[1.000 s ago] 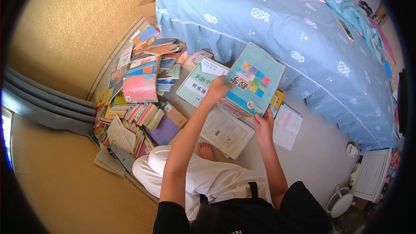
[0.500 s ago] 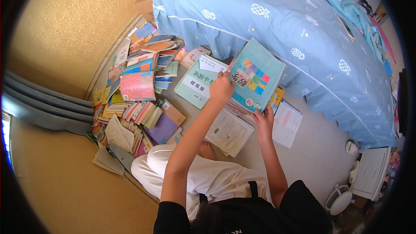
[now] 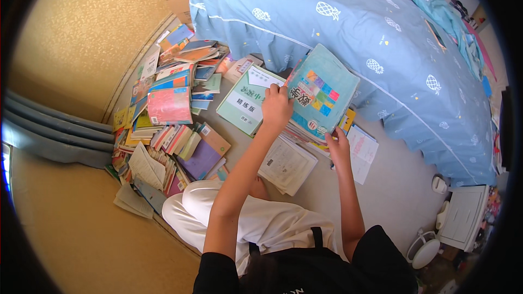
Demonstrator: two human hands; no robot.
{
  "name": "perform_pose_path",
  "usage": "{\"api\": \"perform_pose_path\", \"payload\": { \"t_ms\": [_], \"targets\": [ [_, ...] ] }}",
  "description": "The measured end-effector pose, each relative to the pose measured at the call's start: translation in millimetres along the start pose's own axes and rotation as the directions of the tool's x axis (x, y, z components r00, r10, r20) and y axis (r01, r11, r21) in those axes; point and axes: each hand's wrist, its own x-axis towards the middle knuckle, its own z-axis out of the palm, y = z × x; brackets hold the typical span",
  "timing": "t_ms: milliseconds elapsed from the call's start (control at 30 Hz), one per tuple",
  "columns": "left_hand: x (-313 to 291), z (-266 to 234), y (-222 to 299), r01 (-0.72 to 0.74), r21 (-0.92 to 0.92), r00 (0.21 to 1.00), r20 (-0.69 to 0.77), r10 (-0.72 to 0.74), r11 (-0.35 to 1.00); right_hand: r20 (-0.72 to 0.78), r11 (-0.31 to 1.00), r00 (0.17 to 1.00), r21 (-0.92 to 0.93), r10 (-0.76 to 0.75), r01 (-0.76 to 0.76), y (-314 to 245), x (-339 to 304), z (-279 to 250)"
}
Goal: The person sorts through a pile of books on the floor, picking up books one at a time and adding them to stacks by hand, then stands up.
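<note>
A worn teal textbook [image 3: 327, 76] with a patch of coloured squares on its cover is tilted in front of me, over other books and papers. My left hand [image 3: 277, 109] is closed on its left edge, and my right hand [image 3: 339, 147] pinches its lower right corner. Just left of it lies a green-and-white workbook [image 3: 231, 110]. Below the textbook, a stack of printed papers [image 3: 286, 166] rests on the floor near my foot. A white sheet with pink marks [image 3: 364, 151] and something yellow stick out to the right, partly hidden.
Many books form a heap [image 3: 171, 98] along the wall at left, beside a grey curtain [image 3: 60, 128]. A bed with a blue pineapple-print cover [image 3: 348, 11] borders the far side. A cardboard box [image 3: 181, 1] stands at its corner; a white cabinet [image 3: 463, 215] is at right.
My right hand has shifted slightly right and up at the textbook's lower corner. The textbook's top edge has tipped a little farther away; my left hand keeps its hold.
</note>
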Motion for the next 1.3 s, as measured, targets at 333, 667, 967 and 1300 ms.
{"api": "perform_pose_path", "payload": {
  "t_ms": [333,667,967,1300],
  "targets": [
    [-1.5,10.8,-24.6,0.145,-0.308,0.985,0.137,-0.107,0.94,-0.18,0.938,0.953,-0.294,-0.244,0.185,23.2,23.6,-13.0],
    [4.9,-3.0,-34.8,0.455,-0.649,0.87,0.47,-0.148,0.61,0.035,0.886,0.998,0.463,-0.044,0.023,12.3,62.2,-3.1],
    [1.7,3.7,-67.4,0.663,-0.667,0.745,0.634,-0.21,0.341,0.105,0.749,0.993,0.655,0.046,-0.104,19.4,90.5,-3.0],
    [-14.0,47.9,-110.7,0.724,-0.69,0.689,0.724,-0.046,-0.01,0.052,0.733,0.998,0.678,0.025,-0.054,17.4,88.3,17.7]
  ]
}}
